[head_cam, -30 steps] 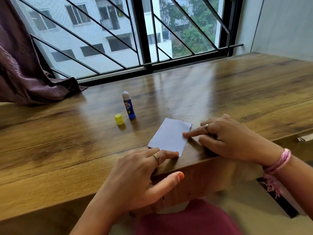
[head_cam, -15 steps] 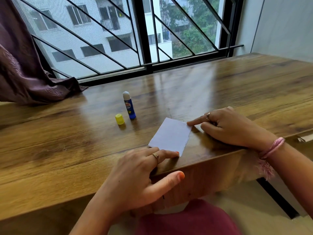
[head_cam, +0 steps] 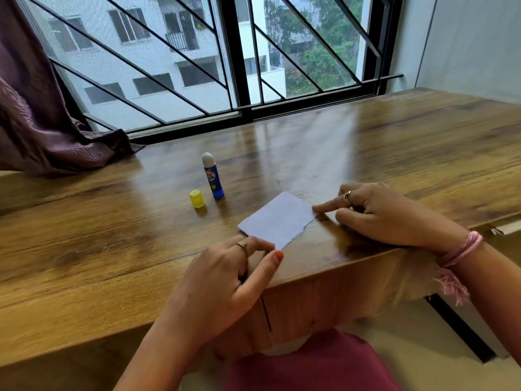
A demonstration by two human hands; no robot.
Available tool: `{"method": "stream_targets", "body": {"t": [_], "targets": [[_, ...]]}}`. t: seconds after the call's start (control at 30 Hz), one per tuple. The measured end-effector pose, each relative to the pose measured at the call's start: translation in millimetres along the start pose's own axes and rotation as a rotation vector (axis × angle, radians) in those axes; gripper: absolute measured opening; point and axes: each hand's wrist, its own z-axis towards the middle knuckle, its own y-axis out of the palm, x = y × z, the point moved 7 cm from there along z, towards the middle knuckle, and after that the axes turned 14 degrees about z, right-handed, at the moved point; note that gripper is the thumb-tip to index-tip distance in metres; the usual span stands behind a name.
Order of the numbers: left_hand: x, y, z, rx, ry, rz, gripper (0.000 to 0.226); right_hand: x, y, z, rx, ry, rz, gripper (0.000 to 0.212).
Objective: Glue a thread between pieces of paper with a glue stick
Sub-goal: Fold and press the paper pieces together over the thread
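Your left hand (head_cam: 225, 277) presses curled fingers on the paper's (head_cam: 279, 218) near corner, your right hand (head_cam: 377, 213) points one finger at its right corner, holding nothing, with the uncapped glue stick (head_cam: 212, 176) upright beyond the paper.

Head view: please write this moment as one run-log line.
paper: flat near table edge | left hand: fingers on near corner | right hand: index fingertip on right corner | glue stick: upright, uncapped | cap: beside it

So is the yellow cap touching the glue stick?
Apart. The head view shows the yellow cap standing on the wooden table just left of the upright glue stick, with a strip of bare wood between them.
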Motion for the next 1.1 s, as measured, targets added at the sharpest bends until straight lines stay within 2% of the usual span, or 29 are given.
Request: {"method": "stream_targets", "body": {"t": [0.17,0.3,0.47,0.6,0.7,0.8,0.87,0.93,1.03,1.1], "targets": [[-14.7,-2.4,2.5,0.041,-0.125,0.052,0.052,-9.1,0.7,-11.9,-0.006,-0.046,-0.056,0.035],[-27.1,-2.4,7.8,-0.023,-0.176,0.141,0.061,-15.9,7.3,-19.2,-0.061,-0.057,-0.033,0.037],[-46.7,1.3,15.7,-0.124,-0.241,0.21,0.049,-23.3,20.7,-24.6,-0.201,-0.082,0.16,0.034],[-53.0,5.6,18.7,-0.202,-0.227,0.235,0.046,-21.0,12.5,-19.8,-0.143,-0.128,0.286,0.033],[-53.9,6.3,19.6,-0.204,-0.212,0.236,0.048,-14.3,7.4,-15.6,-0.085,-0.15,0.207,0.035],[-51.7,2.5,20.3,-0.139,-0.214,0.15,0.048,-15.0,11.3,-16.3,-0.104,-0.162,0.167,0.034],[-39.6,-1.8,18.2,-0.046,-0.165,0.05,0.044,-17.0,14.3,-18.6,-0.127,-0.163,0.152,0.035],[-16.6,1.4,12.9,-0.033,-0.052,0.011,0.038,-19.2,16.6,-20.3,-0.14,-0.17,0.125,0.037],[14.8,12.5,4.8,-0.088,0.101,0.102,0.043,-23.4,19.4,-22.7,-0.169,-0.198,0.082,0.04],[23.7,12.6,4.6,-0.067,0.133,0.185,0.046,-26.6,21.3,-24.4,-0.191,-0.23,0.048,0.041]]}}
